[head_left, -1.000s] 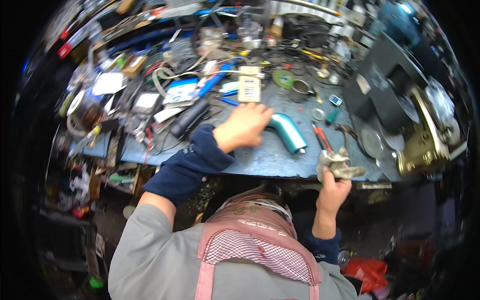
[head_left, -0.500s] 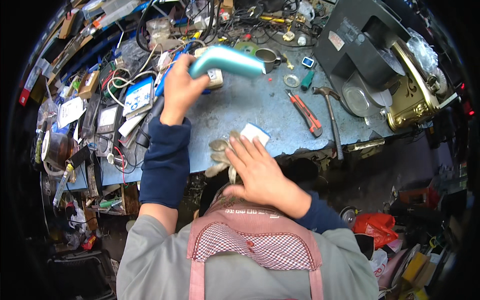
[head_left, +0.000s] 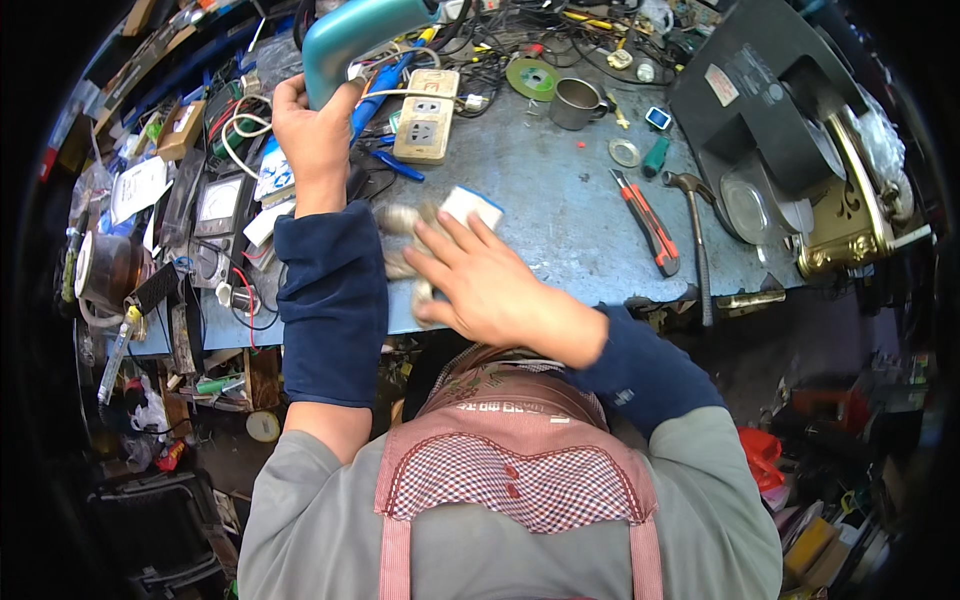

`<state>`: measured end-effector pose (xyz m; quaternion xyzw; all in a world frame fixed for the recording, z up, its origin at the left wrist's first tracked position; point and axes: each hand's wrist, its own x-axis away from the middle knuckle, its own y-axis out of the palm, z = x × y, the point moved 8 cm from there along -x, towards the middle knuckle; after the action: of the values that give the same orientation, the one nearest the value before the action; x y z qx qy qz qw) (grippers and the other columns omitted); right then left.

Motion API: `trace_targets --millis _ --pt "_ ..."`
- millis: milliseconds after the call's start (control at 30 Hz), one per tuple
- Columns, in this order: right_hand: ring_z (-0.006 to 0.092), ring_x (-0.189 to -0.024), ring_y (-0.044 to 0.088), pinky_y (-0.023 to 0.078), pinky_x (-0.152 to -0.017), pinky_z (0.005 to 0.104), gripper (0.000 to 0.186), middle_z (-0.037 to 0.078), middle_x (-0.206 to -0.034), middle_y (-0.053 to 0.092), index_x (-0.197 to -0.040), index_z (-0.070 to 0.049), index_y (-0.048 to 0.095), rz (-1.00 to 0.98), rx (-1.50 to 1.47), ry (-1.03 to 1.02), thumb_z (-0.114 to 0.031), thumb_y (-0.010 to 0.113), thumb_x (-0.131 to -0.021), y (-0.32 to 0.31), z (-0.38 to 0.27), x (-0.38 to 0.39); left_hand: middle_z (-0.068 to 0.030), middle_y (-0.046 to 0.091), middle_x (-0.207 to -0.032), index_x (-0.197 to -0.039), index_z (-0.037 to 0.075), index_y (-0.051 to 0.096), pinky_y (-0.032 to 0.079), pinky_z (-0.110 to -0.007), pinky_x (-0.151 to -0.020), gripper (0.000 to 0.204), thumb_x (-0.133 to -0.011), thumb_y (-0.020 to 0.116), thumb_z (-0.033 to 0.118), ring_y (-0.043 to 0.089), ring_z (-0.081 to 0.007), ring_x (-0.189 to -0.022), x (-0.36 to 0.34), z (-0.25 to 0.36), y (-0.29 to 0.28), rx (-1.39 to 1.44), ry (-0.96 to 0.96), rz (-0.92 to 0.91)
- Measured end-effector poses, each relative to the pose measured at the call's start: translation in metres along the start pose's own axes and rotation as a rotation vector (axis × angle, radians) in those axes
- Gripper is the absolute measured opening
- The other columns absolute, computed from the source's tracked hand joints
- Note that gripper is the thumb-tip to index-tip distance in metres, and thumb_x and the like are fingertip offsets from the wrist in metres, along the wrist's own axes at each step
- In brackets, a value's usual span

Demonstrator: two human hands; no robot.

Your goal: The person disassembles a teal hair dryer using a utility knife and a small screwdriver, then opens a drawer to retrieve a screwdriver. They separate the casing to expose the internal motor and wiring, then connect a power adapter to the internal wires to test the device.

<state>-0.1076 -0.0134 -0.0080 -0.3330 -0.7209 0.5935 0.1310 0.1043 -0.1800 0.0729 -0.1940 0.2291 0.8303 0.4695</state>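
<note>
High at the left, my left hand [head_left: 312, 140] is closed round one end of a smooth, glossy teal appliance part [head_left: 362, 38] with a bent shape. It is raised over the cluttered far left of the bench, and the top edge cuts it off. Nearer me, my right hand [head_left: 490, 275] lies flat with fingers stretched out, over a soiled work glove [head_left: 400, 262] blurred by motion. A white pad with a blue edge [head_left: 472, 207] shows just beyond its fingertips. What lies under the palm is hidden.
On the blue bench [head_left: 560, 250] lie a power strip [head_left: 425, 118], metal mug [head_left: 577, 104], cutting disc [head_left: 531, 79], red utility knife [head_left: 648, 225] and hammer [head_left: 698, 235]. A large dark appliance housing [head_left: 735, 110] stands at the right. Cables and a meter [head_left: 220, 205] crowd the left.
The teal part has moved up and left in my left hand. My right hand has slid left and away from me with the glove and white pad. The whole view has shifted slightly.
</note>
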Motion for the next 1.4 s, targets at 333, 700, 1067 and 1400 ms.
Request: trace_targets --millis 333,700,1067,1400 --pt "0.0444 -0.164 0.033 0.024 -0.133 0.0636 0.071 0.021 -0.174 0.043 -0.164 -0.016 0.054 -0.09 0.06 0.282 -0.04 0.074 -0.1 -0.039 0.037 0.088 -0.0081 0.076 -0.096 -0.118 -0.007 0.067 0.055 -0.026 -0.074 0.048 -0.078 0.09 0.008 0.068 -0.012 -0.08 0.012 0.001 0.018 0.063 -0.103 -0.102" --pt "0.0067 -0.091 0.068 0.055 -0.086 0.0252 0.022 0.002 -0.102 0.076 -0.12 0.001 0.077 1.117 -1.071 0.616 -0.012 0.062 -0.11 -0.114 0.175 0.128 -0.0078 0.083 -0.108 -0.127 0.003 0.081 0.059 -0.031 -0.089 0.055 -0.072 0.08 0.007 0.077 -0.017 -0.095 0.065 0.0 0.077 -0.218 -0.126 -0.744" --pt "0.0449 -0.136 0.066 0.054 -0.115 0.049 0.043 0.025 -0.147 0.068 -0.132 0.001 0.075 0.673 0.191 0.182 -0.003 0.07 -0.089 -0.088 0.056 0.091 -0.0201 0.081 -0.112 -0.122 0.002 0.081 0.059 -0.04 -0.096 0.056 -0.067 0.077 0.007 0.078 -0.0358 -0.105 0.106 0.015 0.11 -0.547 0.14 -0.926" --pt "0.0206 -0.106 0.075 0.058 -0.095 0.0322 0.029 0.015 -0.115 0.08 -0.13 0.005 0.074 1.198 -0.503 0.627 -0.002 0.067 -0.103 -0.152 0.134 0.194 -0.0054 0.08 -0.107 -0.125 -0.006 0.078 0.056 -0.031 -0.094 0.059 -0.066 0.073 0.0 0.072 -0.0164 -0.098 0.094 -0.012 0.105 -0.402 -0.222 -1.032"
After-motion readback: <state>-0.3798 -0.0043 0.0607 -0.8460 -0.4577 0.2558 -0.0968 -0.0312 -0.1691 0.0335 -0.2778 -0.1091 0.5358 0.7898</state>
